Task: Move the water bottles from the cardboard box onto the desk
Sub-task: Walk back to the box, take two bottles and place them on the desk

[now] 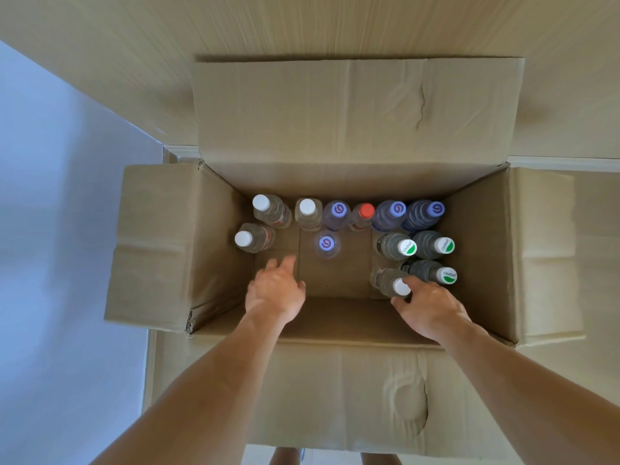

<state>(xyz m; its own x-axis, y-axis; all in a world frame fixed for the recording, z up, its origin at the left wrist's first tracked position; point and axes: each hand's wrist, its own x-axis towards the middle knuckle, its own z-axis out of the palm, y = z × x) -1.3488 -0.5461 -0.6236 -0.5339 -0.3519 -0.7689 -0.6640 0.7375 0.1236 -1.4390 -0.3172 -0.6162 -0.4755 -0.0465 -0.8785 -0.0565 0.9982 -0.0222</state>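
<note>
Open cardboard box [476,250] seen from straight above, all four flaps folded outward. Inside, upright water bottles standing on the box floor: along the far wall two white-capped bottles [307,207], two more with purple-swirl caps [338,209], one red-capped bottle [366,211] and a darker purple-capped pair [436,208] at the right end. Another white-capped bottle [243,238] against the left wall; a lone purple-capped bottle [326,244] near the middle; three green-and-white-capped bottles [444,245] clustered by the right wall. Left hand [274,290] reaching down over the bare floor patch at left, fingers loosely spread and grasping nothing, blurred at the tips. Right hand [427,307] at the near-right corner, fingers curling around the neck of a white-capped clear bottle [389,281], thumb below its cap; how firm the grasp is, hard to say. Bottle labels mostly hidden from this angle, cap print too small to read. Pale wooden wall behind the box. Bare legs cut off at the bottom edge.
</note>
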